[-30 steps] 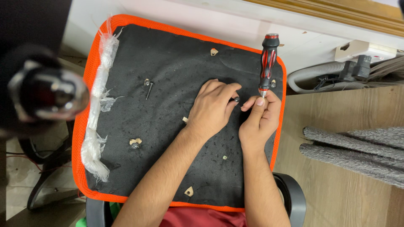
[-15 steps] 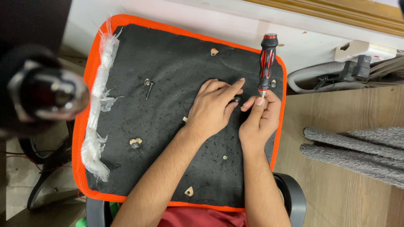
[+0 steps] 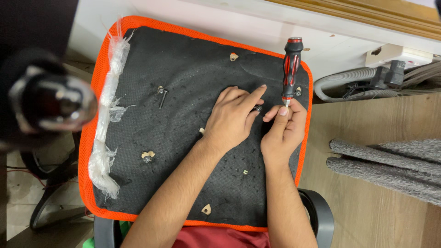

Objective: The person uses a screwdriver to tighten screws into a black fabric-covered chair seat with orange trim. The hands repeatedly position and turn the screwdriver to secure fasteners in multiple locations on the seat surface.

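Black seat underside: two hands, one screwdriver, one loose screw.

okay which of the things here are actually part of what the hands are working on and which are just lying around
In use: left hand, right hand, small black screw, red-and-black screwdriver, black seat underside.

Lying about: loose bolt, grey hose, grey mats, white power strip.

two hands, one screwdriver, one bolt
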